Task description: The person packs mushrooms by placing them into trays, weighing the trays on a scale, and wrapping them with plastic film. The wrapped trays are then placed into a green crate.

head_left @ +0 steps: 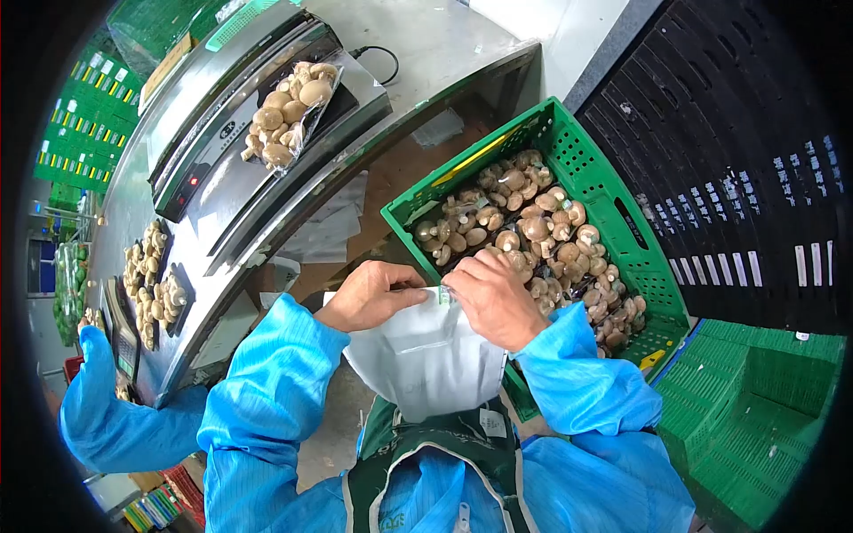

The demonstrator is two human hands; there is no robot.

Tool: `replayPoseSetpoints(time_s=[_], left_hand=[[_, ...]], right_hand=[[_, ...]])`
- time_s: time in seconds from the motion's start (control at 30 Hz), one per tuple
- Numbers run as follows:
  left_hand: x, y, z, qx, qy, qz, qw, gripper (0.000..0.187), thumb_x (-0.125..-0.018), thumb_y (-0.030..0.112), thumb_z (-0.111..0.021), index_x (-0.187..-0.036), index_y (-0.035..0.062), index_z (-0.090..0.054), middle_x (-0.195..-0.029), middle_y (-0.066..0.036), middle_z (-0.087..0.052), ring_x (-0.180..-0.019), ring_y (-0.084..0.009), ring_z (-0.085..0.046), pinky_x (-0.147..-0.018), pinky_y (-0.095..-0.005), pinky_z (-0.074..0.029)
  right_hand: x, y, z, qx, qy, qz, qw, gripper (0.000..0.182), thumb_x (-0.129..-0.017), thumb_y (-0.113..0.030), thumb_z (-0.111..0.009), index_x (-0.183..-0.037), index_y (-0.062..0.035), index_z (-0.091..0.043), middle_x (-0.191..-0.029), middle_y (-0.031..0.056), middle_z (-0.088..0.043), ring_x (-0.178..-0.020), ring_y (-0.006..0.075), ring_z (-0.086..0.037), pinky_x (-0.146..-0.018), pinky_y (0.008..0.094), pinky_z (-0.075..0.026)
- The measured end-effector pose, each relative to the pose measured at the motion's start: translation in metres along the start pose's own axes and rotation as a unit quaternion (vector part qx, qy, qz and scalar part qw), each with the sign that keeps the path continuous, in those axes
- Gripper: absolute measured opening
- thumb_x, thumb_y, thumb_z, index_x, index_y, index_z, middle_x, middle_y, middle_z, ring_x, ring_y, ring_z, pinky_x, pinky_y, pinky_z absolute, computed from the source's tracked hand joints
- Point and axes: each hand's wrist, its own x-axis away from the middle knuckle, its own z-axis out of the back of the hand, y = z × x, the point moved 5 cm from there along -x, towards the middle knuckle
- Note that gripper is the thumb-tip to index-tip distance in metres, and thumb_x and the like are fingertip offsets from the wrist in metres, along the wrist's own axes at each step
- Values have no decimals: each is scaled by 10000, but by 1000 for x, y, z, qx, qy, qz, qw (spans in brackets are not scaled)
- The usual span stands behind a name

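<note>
In the head view, the person's left hand (pixel 369 296) and right hand (pixel 498 298) meet in front of the chest, fingertips close together at the upper edge of a white sheet (pixel 418 364). The left hand is bent inward, its thumb and fingers pinching near that edge; the right hand is curled over the other side, its fingertips drawn together at a small greenish label (pixel 443 296) between the two hands. Whether one hand or both grip the label cannot be told. The white sheet hangs below the fingers, in front of a dark green apron (pixel 382 453) worn over blue sleeves (pixel 267 382). Just beyond the right hand a green crate (pixel 586 151) stands at a slant, holding many mushrooms (pixel 533 226) in shiny clear wrapping. Ahead and to the left, a long device (pixel 227 133) with a small red light rests on a metal table (pixel 444 40), and a clear bag of mushrooms (pixel 289 111) lies on top of it. A black cable (pixel 386 58) loops just beside the device. Nearer the left edge, mushroom piles (pixel 155 275) sit on the metal surface, near the blue sleeve of another person (pixel 115 426). On the right stand black crates (pixel 729 151) with pale markings, and below them green crates (pixel 711 391).
</note>
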Motion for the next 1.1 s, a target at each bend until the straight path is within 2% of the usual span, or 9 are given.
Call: replayPoseSetpoints(time_s=[0.1,0.27,0.37,0.6,0.67,0.73,0.8,0.97,1.1], left_hand=[[-5,-9,-6,90,-30,-6,995,225,-799,195,-632,-906,-1,-658,-781,-93,-666,-706,-157,-608,-663,-295,-469],[-12,-32,-28,205,-106,110,967,233,-818,177,-613,-915,-29,-664,-777,-37,-648,-725,-77,-554,-666,-247,-450],[-14,-39,-41,247,-112,175,946,213,-805,152,-626,-911,-28,-665,-791,-45,-655,-711,-88,-571,-659,-241,-457],[-13,-40,-51,326,-65,252,909,184,-793,123,-627,-881,-35,-658,-761,-65,-650,-646,-122,-592,-609,-254,-466],[-15,-48,-52,312,-61,242,917,186,-794,128,-627,-879,-36,-658,-756,-66,-650,-642,-122,-590,-605,-255,-464],[-14,-53,-49,299,-56,235,923,189,-794,132,-628,-876,-36,-658,-751,-66,-649,-639,-123,-587,-601,-256,-463],[-12,-53,-46,263,-67,222,936,221,-807,172,-620,-874,-34,-665,-747,-69,-641,-681,-129,-572,-641,-282,-451],[-2,-47,-44,230,-68,196,951,212,-817,169,-608,-864,-33,-657,-720,-49,-629,-677,-110,-550,-631,-278,-436],[5,-43,-42,190,-72,171,964,207,-836,166,-595,-893,-26,-647,-735,-45,-631,-688,-95,-539,-644,-268,-434]], right_hand=[[9,-9,-4,77,46,20,996,184,-711,-39,-572,-893,-57,-596,-870,49,-546,-846,234,-505,-730,360,-380],[32,-7,-19,94,132,48,986,114,-711,-72,-535,-825,-70,-535,-808,41,-481,-823,219,-477,-705,347,-366],[45,0,-30,72,147,42,986,177,-694,-56,-617,-871,-69,-629,-852,19,-572,-836,197,-535,-717,332,-380],[60,9,-39,31,131,41,990,191,-706,-43,-581,-897,-37,-601,-836,40,-530,-823,216,-495,-724,336,-383],[59,26,-35,-151,131,-65,978,137,-738,-31,-600,-874,-32,-613,-815,57,-559,-807,206,-529,-729,318,-414],[62,60,-35,-372,154,-236,885,84,-786,-47,-611,-865,-23,-620,-787,54,-602,-758,167,-563,-702,294,-447],[59,98,-27,-512,162,-307,786,76,-828,-44,-587,-892,-14,-616,-819,8,-626,-759,75,-556,-704,230,-447],[78,243,-79,-324,76,-415,847,160,-799,-81,-607,-921,21,-621,-772,49,-618,-663,102,-540,-614,249,-434],[75,275,-101,-202,-20,-455,867,254,-785,-154,-627,-970,20,-624,-815,93,-646,-672,135,-573,-631,288,-453]])
